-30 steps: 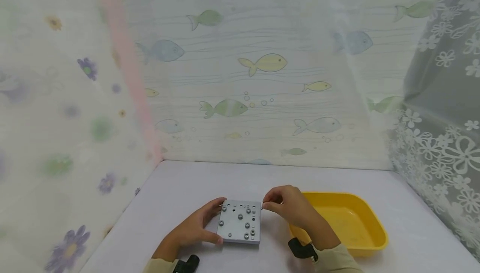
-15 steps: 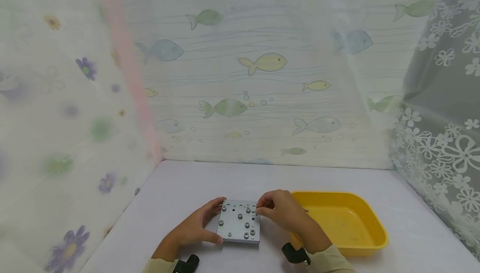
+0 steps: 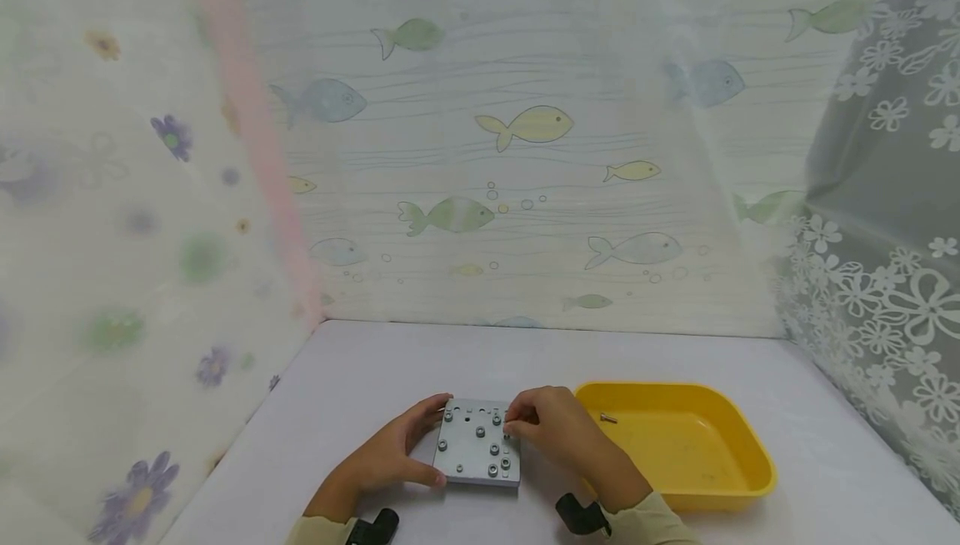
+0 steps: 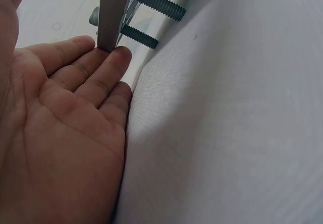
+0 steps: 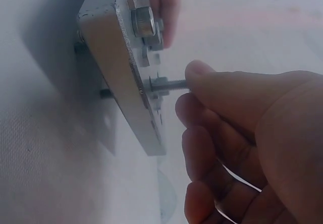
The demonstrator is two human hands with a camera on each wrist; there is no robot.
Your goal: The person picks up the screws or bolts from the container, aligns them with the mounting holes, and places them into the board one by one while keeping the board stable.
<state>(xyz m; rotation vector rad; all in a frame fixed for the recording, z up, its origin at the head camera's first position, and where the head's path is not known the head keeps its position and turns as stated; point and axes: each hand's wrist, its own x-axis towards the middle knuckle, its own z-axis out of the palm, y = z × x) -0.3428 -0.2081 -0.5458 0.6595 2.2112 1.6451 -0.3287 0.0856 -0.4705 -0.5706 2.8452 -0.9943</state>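
A square silver metal plate (image 3: 468,457) with holes and several socket-head screws lies in front of the person. My left hand (image 3: 384,452) holds it along its left side, thumb at the near corner and fingers at the far one. Threaded screw shanks (image 4: 159,4) stick out beneath the plate in the left wrist view, where the fingertips (image 4: 121,57) touch its edge. My right hand (image 3: 558,424) pinches a thin screw (image 5: 175,85) between thumb and index finger. The screw's far end meets the plate's face near its right edge; its pinched end is hidden by the fingertips.
A yellow tray (image 3: 767,478) stands to the right, partly behind the right forearm. One small screw (image 3: 608,418) lies in its left part. The white tabletop (image 3: 420,362) ends at a fish-patterned curtain (image 3: 525,195) at the back.
My right hand has moved left and slightly nearer, from beside the plate to over its right edge. The screw in the tray has come into view. The left hand and plate have stayed put.
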